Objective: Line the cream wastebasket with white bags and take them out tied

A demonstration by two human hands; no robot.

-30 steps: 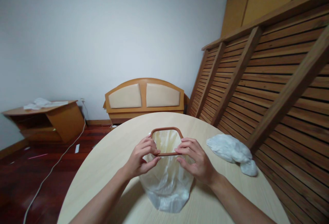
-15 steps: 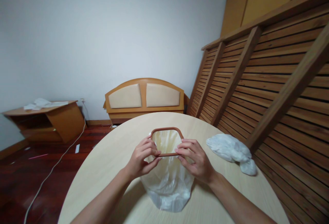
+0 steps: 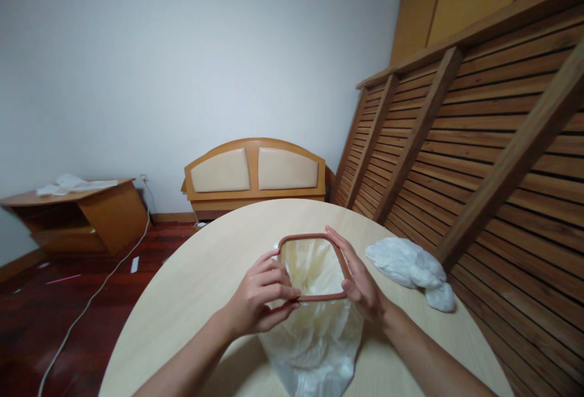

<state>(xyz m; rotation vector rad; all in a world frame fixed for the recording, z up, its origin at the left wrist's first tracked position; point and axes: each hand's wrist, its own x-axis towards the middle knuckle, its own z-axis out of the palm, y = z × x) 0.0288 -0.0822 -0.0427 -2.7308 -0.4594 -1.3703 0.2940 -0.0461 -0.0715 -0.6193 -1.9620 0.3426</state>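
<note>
A brown ring (image 3: 306, 237), squarish with rounded corners, is held tilted over the pale round table (image 3: 205, 275). A thin, whitish see-through plastic bag (image 3: 319, 342) shows inside the ring and hangs below its near side, wrinkled. Yellowish tones show within the opening; what makes them is unclear. My left hand (image 3: 269, 290) pinches the ring's near left corner, thumb below and fingers on top. On the other side, my right hand (image 3: 362, 284) grips the ring's right edge, with the thumb at the near corner and the fingers along the outside.
A crumpled white plastic bag (image 3: 408, 266) lies on the table's right side. Slatted wooden panels (image 3: 456, 141) lean close beyond it. Behind the table stands a padded headboard (image 3: 255, 169). A low cabinet (image 3: 104, 214) and a cable (image 3: 93, 303) are at left.
The ring has moved nearer and slightly right, with the bag. My right hand has shifted from the ring's near edge to its right side, fingers now stretched along it.
</note>
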